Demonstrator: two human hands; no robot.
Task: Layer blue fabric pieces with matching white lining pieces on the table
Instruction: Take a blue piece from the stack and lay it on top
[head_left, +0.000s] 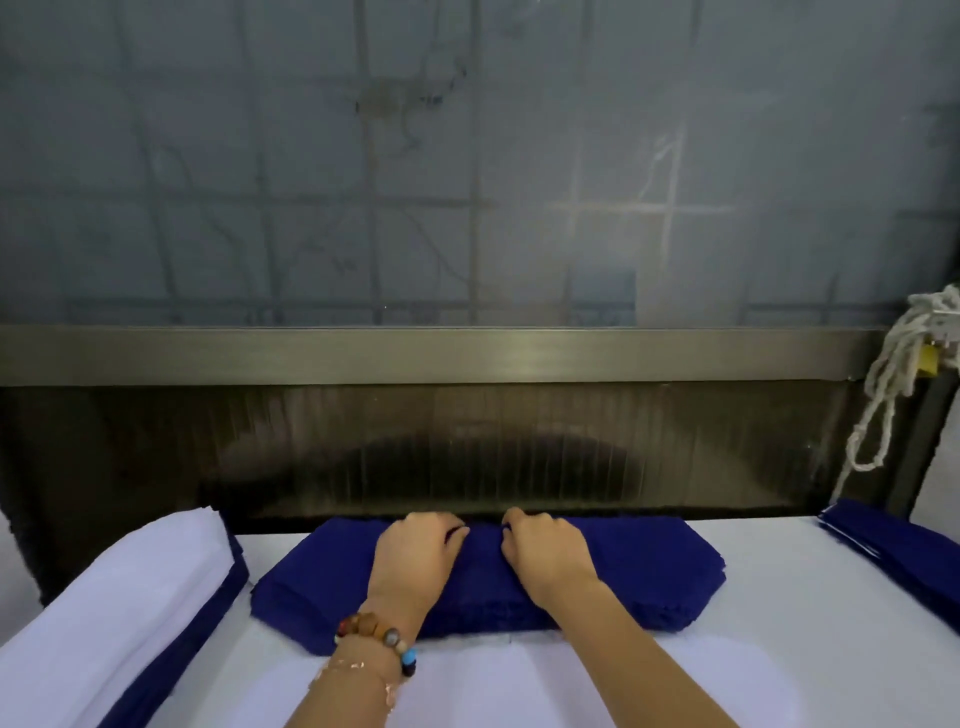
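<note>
Blue stack (634, 566) sits in the middle of the table (810, 587), just behind a white lining (519, 686). Left hand (415, 551) and right hand (545, 553) curl their fingers on its far edge, pinching cloth. Lift only one piece. Lay it flat with the edges matching.

A person's left hand (415, 551), a beaded bracelet (384, 636) at the wrist, and right hand (545, 551) rest side by side on a stack of blue fabric pieces (649, 577) on a white-covered desk (779, 623), fingers curled into the top layer. A white lining stack (130, 587) lies at left, another blue stack (904, 545) at right.
</note>
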